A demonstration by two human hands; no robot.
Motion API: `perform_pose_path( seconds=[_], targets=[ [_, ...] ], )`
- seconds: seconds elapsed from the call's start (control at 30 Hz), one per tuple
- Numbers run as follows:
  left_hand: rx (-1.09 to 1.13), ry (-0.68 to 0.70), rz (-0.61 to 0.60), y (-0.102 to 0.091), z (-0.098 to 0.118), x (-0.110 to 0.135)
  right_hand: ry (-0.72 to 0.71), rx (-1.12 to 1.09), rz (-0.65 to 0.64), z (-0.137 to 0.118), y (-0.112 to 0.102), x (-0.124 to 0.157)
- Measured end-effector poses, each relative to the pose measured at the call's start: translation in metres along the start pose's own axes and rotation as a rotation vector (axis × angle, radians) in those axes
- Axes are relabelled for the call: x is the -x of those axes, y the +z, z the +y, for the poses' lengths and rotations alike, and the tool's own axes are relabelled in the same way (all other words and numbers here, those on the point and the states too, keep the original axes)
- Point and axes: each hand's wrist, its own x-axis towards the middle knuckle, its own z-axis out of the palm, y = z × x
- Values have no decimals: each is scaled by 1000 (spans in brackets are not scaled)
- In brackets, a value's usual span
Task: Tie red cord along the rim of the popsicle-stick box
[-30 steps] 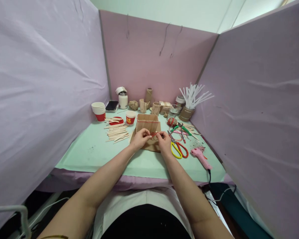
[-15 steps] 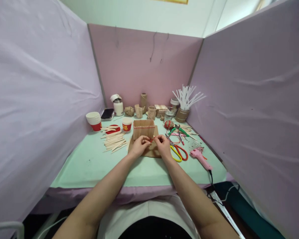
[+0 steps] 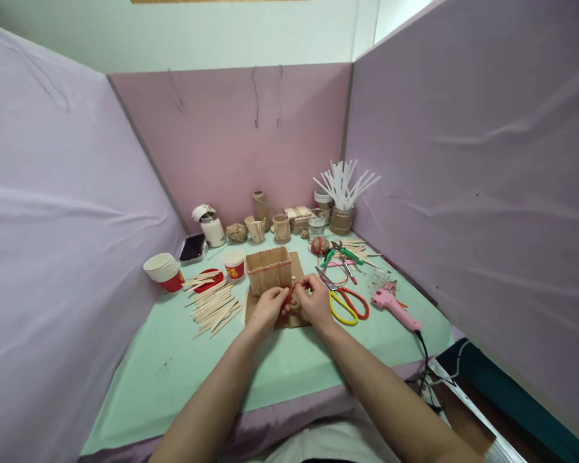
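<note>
Between my two hands runs a thin red cord (image 3: 293,290), partly looped. My left hand (image 3: 269,310) is closed, thumb and fingers pinching the cord. My right hand (image 3: 313,299) pinches it too, a little higher and to the right. Fingertips hide much of the cord. Just behind the hands stands an open box of craft sticks (image 3: 269,270) with a red line along its upper edge. Under hands and box lies a piece of brown cardboard (image 3: 296,263). Scissors (image 3: 345,302) with one yellow and one red handle lie close to my right hand.
A pink glue gun (image 3: 393,307) with a black cable lies at the right. Behind the scissors are green-handled pliers (image 3: 340,254) and a red ball of cord (image 3: 320,245). Loose wooden sticks (image 3: 217,308), paper cups (image 3: 163,270) and a phone (image 3: 193,247) are on the left.
The camera view has turned, so the table appears tilted. My right hand has risen slightly above my left, and the red cord now forms a loop between them.
</note>
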Motion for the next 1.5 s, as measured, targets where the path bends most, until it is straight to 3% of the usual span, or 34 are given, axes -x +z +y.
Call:
perform_pose_path(
  seconds=[0.13,0.37,0.57,0.93,1.1,1.23,1.5],
  targets=[
    [-66,59,-61,-2,2,-6,-27,42,-3,1,0,1],
    [-209,192,37,-6,-2,-12,-60,67,-74,4,-1,2],
    [-171,182,42,4,-13,-7,-136,125,-192,9,0,6],
    [-164,91,65,16,-19,-3,-78,155,-69,8,2,5],
    [-181,200,176,3,-15,-4,1,161,-124,12,3,7],
    [-321,327,242,-6,-10,1,66,131,-133,7,7,9],
    [-564,406,225,-7,-13,8,177,90,-234,-2,1,19]
  ],
)
